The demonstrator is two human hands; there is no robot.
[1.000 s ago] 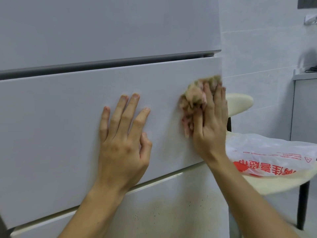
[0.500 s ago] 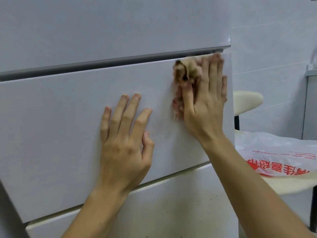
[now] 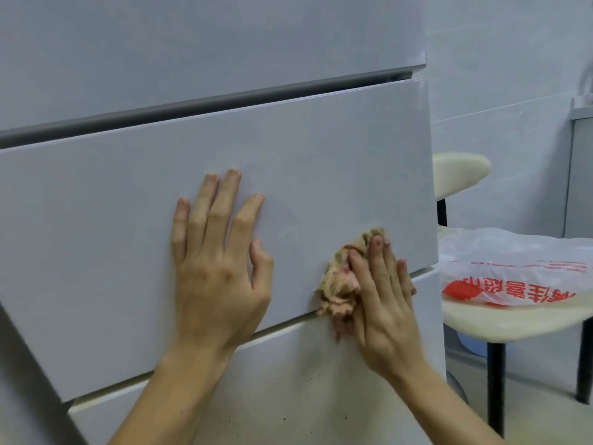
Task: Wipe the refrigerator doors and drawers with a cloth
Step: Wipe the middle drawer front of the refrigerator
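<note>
Cloth [image 3: 340, 285] now lower, long axis near-vert.

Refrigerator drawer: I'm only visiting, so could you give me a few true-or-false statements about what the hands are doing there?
1. The left hand lies flat, fingers spread, on the drawer front. True.
2. The right hand presses a cloth against the drawer's lower right corner. True.
3. The cloth is plain white. False: it is mottled pink and tan.
4. The plastic bag hangs from the drawer. False: it lies on a cream chair seat beside the refrigerator.
5. The lower panel beneath the drawer shows dark specks. True.
</note>
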